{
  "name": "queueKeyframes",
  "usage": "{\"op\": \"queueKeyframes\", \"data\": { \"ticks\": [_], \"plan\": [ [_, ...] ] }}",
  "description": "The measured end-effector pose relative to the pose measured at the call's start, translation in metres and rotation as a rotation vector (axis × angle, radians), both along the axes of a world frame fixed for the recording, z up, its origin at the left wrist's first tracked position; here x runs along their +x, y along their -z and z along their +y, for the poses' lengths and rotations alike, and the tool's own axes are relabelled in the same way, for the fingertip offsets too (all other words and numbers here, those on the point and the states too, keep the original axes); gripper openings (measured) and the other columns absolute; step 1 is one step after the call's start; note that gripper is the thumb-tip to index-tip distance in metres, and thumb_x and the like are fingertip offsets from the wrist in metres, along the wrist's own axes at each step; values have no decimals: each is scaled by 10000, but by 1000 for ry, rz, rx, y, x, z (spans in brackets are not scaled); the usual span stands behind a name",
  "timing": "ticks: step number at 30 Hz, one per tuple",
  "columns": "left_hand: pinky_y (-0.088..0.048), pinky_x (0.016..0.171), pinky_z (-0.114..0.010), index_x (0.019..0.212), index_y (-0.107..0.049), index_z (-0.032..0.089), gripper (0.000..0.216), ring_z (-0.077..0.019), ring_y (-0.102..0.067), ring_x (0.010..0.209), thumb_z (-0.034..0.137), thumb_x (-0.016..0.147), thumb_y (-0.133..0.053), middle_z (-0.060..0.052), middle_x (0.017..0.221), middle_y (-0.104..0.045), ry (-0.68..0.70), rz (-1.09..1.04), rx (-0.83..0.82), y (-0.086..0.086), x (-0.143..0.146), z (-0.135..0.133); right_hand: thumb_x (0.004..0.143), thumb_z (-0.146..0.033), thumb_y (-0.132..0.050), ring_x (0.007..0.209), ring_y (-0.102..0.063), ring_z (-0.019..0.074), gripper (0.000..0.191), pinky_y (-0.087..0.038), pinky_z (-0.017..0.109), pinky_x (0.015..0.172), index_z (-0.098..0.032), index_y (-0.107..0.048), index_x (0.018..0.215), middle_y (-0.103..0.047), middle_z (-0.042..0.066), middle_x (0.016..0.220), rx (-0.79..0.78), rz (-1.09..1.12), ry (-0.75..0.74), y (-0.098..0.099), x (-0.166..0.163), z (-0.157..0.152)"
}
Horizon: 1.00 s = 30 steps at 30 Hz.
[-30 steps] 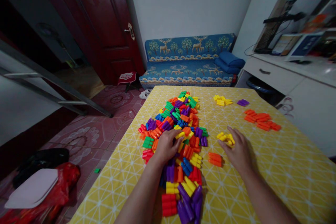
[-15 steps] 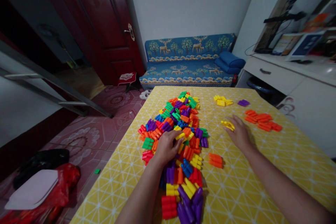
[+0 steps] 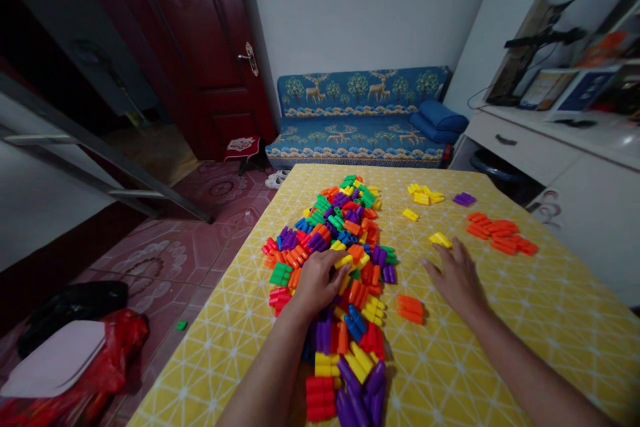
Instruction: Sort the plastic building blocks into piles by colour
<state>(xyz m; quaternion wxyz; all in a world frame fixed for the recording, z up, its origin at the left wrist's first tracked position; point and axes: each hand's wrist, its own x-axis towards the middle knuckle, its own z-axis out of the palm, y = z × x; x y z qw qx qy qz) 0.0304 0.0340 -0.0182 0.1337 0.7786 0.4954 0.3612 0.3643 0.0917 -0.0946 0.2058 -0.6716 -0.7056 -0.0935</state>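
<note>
My left hand [image 3: 320,281] rests on a long heap of colourful plastic bullet-shaped building blocks [image 3: 324,220], its thumb and fingers closed on a yellow block [image 3: 343,261]. My right hand [image 3: 456,278] is open above the table, fingers apart, with nothing held. Just beyond its fingertips lies a yellow block [image 3: 441,240]. Another yellow block [image 3: 411,215] lies farther off to the left of it. An orange block [image 3: 410,308] sits between the heap and my right hand.
Beyond my right hand are a yellow block group [image 3: 424,194], a purple block [image 3: 464,199] and an orange block group [image 3: 503,233]. A patterned yellow cloth covers the table [image 3: 450,373]. A blue sofa [image 3: 360,127] stands behind it, a white cabinet [image 3: 540,153] to the right.
My right hand has let go of yellow blocks, and two now lie apart on the cloth. It has drawn back slightly towards me and opened. My left hand has stayed at the heap.
</note>
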Motion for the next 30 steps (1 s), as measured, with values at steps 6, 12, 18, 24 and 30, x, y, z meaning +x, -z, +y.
{"op": "queueKeyframes", "data": {
  "ticks": [6,12,18,24,30],
  "plan": [
    [-504,783,-335,1093,-673,172,255,-229,-687,892,308,938,-525,-87,993,-739,-4,10,-9,-2,0,-1,948,-609,-219,1462,-171,363,733,-226,615,1095,-130,-336,1489,-169,235,1584,-278,-106,109,-11,-4,39],
    [-503,798,-339,1096,-672,187,244,-231,-687,917,301,936,-527,-85,1022,-739,-18,23,-3,0,0,-1,919,-682,-186,1483,-118,342,789,-170,627,1120,-188,-276,1528,-63,181,1621,-387,-26,183,-26,3,100],
    [-503,812,-329,1104,-669,187,246,-217,-686,923,307,939,-532,-82,1020,-737,-8,2,-12,0,1,-1,951,-548,-315,1361,-356,400,644,-361,575,1027,-116,-455,1407,-279,238,1538,-83,-25,78,-28,2,102],
    [-502,772,-315,1095,-670,178,238,-206,-686,870,297,935,-541,-85,955,-734,-6,5,-1,-1,0,-2,968,-399,-382,1144,-562,266,370,-456,425,1001,-187,-629,1143,-640,136,1150,49,21,-560,-29,-1,93],
    [-503,792,-316,1109,-668,199,237,-201,-687,883,292,940,-531,-75,979,-736,0,1,-2,0,0,-1,958,-498,-347,1442,-289,282,633,-274,476,1169,-132,-363,1474,-361,140,1541,-170,-84,-515,-20,-6,109]
  ]
}}
